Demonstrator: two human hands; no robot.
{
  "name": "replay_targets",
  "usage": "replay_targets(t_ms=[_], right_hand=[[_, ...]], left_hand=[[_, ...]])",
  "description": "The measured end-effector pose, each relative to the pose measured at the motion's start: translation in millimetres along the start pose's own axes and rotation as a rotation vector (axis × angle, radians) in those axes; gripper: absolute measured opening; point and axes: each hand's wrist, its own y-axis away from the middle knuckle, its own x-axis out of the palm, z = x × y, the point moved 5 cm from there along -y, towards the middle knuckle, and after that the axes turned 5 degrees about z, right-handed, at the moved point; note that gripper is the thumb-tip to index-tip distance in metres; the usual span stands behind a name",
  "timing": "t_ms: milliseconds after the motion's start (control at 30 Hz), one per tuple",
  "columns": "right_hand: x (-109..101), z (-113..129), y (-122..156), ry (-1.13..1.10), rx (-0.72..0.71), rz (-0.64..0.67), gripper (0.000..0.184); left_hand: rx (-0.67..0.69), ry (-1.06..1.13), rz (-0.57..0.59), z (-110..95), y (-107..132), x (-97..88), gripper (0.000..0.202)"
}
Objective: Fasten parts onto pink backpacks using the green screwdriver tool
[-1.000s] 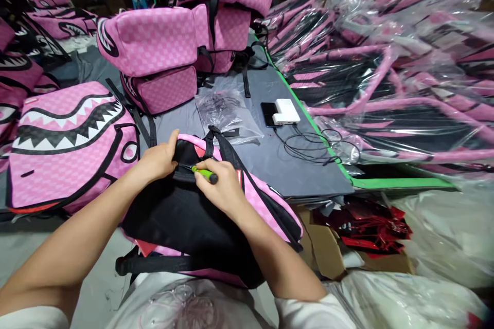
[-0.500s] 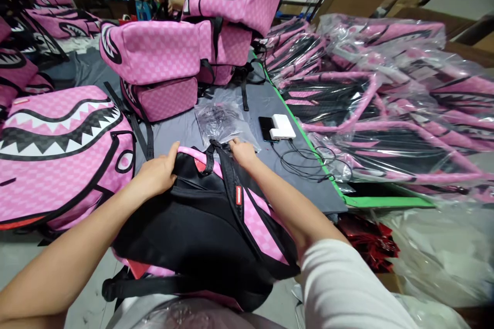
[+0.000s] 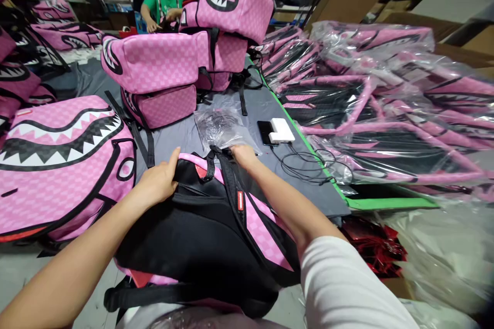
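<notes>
A black and pink backpack (image 3: 181,236) lies in front of me with its black back panel and shoulder straps facing up. At its upper left edge, beside the pink trim, my left hand (image 3: 160,180) is closed on the fabric. My right hand (image 3: 245,157) grips the far top edge near the strap, its fingertips partly hidden. Just beyond that hand lies a crumpled clear plastic bag (image 3: 219,126). Another pink backpack (image 3: 69,180), printed with a shark mouth, rests to the left of my left arm.
Stacked pink backpacks (image 3: 150,61) stand further back on the grey-covered table (image 3: 309,193). A phone (image 3: 266,133) and white power bank (image 3: 281,131) with looped cables lie right. Plastic-wrapped backpacks (image 3: 332,103) pile beyond the green edge. A co-worker in green (image 3: 165,2) stands at the back.
The whole scene sits slightly lower in view as my head tilts up. Both my hands keep their places on the backpack. The co-worker's hands have moved lower.
</notes>
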Motion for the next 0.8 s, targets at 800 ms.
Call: replay_targets(t_ms=[800], right_hand=[[-73.7,156.6,130.2,-0.18,-0.243,0.138,0.023]], left_hand=[[0.198,0.636,-0.387,30.5,63.5,36.8,0.087]])
